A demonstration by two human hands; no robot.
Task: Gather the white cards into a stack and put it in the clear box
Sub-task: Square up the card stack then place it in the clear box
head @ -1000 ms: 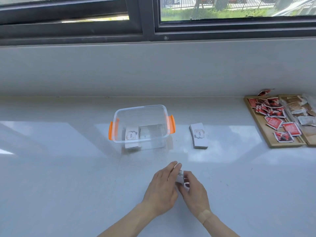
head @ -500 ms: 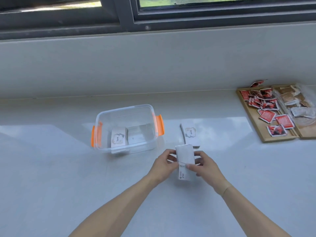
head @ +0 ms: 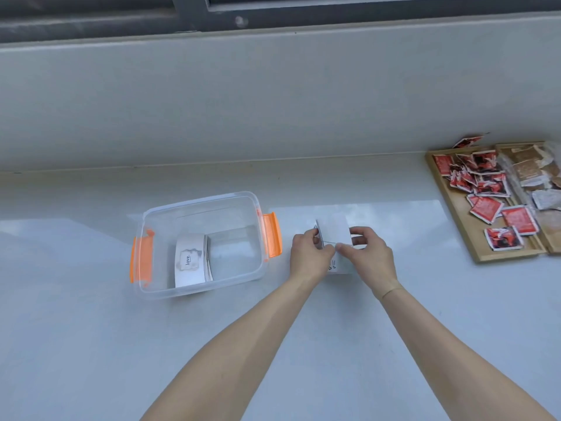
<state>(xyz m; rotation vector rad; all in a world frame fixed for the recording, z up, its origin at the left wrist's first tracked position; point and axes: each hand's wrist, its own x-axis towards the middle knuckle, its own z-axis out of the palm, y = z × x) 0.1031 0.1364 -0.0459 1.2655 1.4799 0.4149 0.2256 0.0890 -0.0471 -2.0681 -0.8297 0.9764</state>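
A clear box [head: 158, 212] with orange side clips stands on the white counter, left of middle. Inside it lies a stack of white cards [head: 190, 260] with "love." printed on top. Just right of the box, my left hand [head: 309, 256] and my right hand [head: 368, 255] together grip a bundle of white cards [head: 334, 230], held above the counter. The lower part of the bundle [head: 340, 265] shows beneath my fingers. Whether the loose stack seen earlier on the counter lies under the bundle, I cannot tell.
A wooden tray [head: 455, 214] with several red sachets [head: 485, 208] sits at the far right, a second tray of pale packets [head: 528, 171] beside it. A grey wall and a window sill rise behind the counter.
Both hands carried the card bundle away from me, from the near counter to the spot just right of the box where a loose stack lay. The camera view tilted down.
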